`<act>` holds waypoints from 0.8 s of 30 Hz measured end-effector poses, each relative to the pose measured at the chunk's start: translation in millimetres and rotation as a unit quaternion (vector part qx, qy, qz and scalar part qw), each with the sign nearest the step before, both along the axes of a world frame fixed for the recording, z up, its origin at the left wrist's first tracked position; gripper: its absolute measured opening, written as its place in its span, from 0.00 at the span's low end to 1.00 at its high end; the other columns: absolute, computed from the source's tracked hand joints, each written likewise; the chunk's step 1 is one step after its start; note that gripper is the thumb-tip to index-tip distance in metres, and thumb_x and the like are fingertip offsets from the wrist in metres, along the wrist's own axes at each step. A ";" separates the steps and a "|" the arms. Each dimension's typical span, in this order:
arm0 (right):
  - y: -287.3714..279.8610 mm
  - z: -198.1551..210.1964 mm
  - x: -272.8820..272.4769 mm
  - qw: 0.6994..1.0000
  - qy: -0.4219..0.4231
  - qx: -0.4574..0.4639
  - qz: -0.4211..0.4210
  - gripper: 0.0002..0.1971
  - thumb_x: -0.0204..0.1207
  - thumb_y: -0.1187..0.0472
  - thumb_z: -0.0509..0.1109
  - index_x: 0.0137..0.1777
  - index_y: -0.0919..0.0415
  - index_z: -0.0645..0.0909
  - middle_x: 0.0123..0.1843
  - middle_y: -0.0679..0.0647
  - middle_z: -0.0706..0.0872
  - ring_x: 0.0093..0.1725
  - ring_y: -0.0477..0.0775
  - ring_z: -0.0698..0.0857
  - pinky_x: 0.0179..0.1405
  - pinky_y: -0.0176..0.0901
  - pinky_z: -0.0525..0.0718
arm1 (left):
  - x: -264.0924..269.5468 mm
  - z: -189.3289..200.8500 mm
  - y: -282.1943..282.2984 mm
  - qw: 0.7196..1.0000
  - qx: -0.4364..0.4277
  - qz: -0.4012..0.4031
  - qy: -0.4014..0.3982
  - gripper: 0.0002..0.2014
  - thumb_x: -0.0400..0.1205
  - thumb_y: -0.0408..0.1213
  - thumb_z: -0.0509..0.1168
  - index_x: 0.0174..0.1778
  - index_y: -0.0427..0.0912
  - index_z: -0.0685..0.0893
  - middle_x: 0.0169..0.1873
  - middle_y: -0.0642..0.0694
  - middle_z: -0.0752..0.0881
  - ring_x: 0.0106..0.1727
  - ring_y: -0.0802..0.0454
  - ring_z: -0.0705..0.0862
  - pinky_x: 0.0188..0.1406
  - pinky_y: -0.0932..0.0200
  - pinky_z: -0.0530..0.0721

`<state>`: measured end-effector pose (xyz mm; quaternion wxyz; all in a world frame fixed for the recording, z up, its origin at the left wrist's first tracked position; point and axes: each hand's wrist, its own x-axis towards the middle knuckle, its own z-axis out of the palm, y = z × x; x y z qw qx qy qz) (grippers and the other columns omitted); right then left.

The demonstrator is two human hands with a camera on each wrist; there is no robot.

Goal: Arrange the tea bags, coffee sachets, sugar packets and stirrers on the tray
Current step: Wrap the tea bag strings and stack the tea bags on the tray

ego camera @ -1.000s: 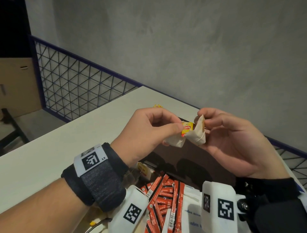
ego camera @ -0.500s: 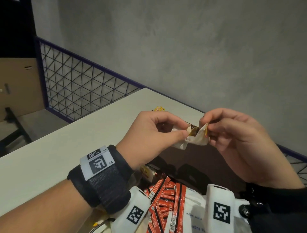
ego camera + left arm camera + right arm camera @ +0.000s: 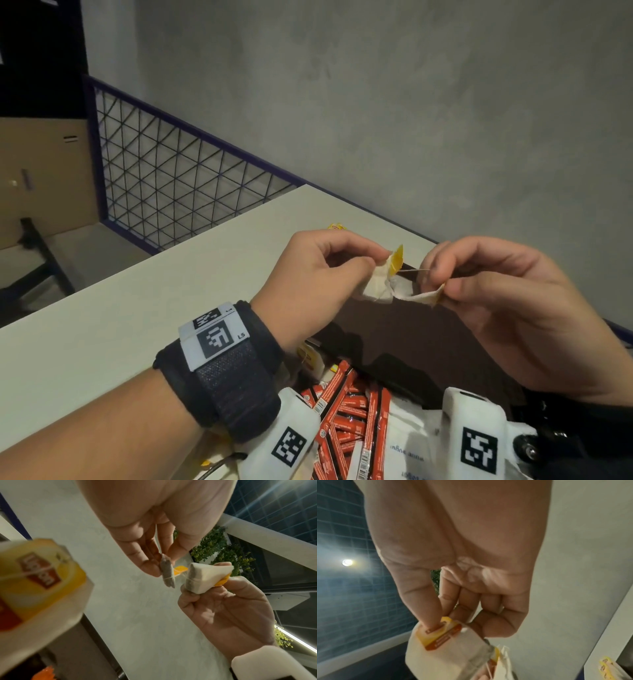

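Observation:
Both hands are raised above the dark brown tray (image 3: pixel 428 339). My left hand (image 3: pixel 381 263) pinches a white tea bag (image 3: pixel 375 286) whose yellow tag (image 3: pixel 397 257) sticks up. My right hand (image 3: pixel 432 286) pinches a second tea bag (image 3: pixel 419 297), and a thin string (image 3: pixel 411 270) runs between the two bags. The left wrist view shows the left hand (image 3: pixel 163 566) holding its bag (image 3: pixel 167 573) edge-on, a small gap from the right hand's bag (image 3: pixel 204 577). In the right wrist view the thumb presses that bag's yellow tag (image 3: pixel 436 635).
Red coffee sachets (image 3: pixel 346 411) and white packets (image 3: pixel 411 442) lie in a heap at the tray's near end. More tea bags (image 3: pixel 311 359) sit under my left wrist. One yellow-tagged tea bag (image 3: pixel 337 226) lies on the white table (image 3: pixel 137 308). A mesh railing (image 3: pixel 178 192) and a grey wall stand behind.
The two tea bags were bunched together between both hands. The hands have drawn apart sideways, and each now holds its own bag with a string stretched between them.

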<state>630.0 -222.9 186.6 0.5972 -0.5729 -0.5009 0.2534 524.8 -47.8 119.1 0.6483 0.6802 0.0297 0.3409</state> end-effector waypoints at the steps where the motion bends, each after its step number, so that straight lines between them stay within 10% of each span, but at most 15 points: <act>1: -0.5 -0.1 0.0 1.000 0.006 0.009 0.011 0.14 0.59 0.57 0.85 0.40 0.65 0.88 0.42 0.65 0.85 0.46 0.60 0.82 0.49 0.41 0.84 | -0.1 0.5 0.6 1.000 -0.010 0.001 0.002 0.12 0.83 0.24 0.69 0.46 0.44 0.95 0.37 0.55 0.92 0.38 0.64 0.87 0.36 0.69 0.84; 13: 1.4 -1.5 1.6 0.999 -0.004 0.011 -0.030 0.05 0.58 0.67 0.72 0.35 0.65 0.87 0.39 0.67 0.83 0.44 0.61 0.82 0.49 0.44 0.83 | 0.9 -0.7 0.6 1.000 -0.005 0.008 -0.001 0.10 0.82 0.26 0.73 0.48 0.45 0.95 0.44 0.44 0.93 0.45 0.46 0.90 0.44 0.59 0.90; 20: 0.0 -0.4 4.7 0.999 0.008 0.031 -0.040 0.06 0.54 0.68 0.73 0.33 0.63 0.85 0.36 0.64 0.82 0.41 0.59 0.81 0.46 0.42 0.83 | 1.2 0.0 0.6 1.000 0.008 0.014 -0.007 0.09 0.80 0.26 0.74 0.42 0.46 0.91 0.40 0.44 0.91 0.38 0.47 0.89 0.44 0.49 0.93; 24: 2.0 0.1 4.0 0.997 0.043 0.049 -0.044 0.07 0.53 0.65 0.73 0.32 0.63 0.83 0.35 0.63 0.81 0.40 0.59 0.81 0.45 0.44 0.82 | -0.3 1.6 0.4 1.000 -0.006 -0.015 -0.015 0.13 0.80 0.19 0.70 0.46 0.44 0.85 0.40 0.45 0.85 0.30 0.62 0.82 0.33 0.63 0.84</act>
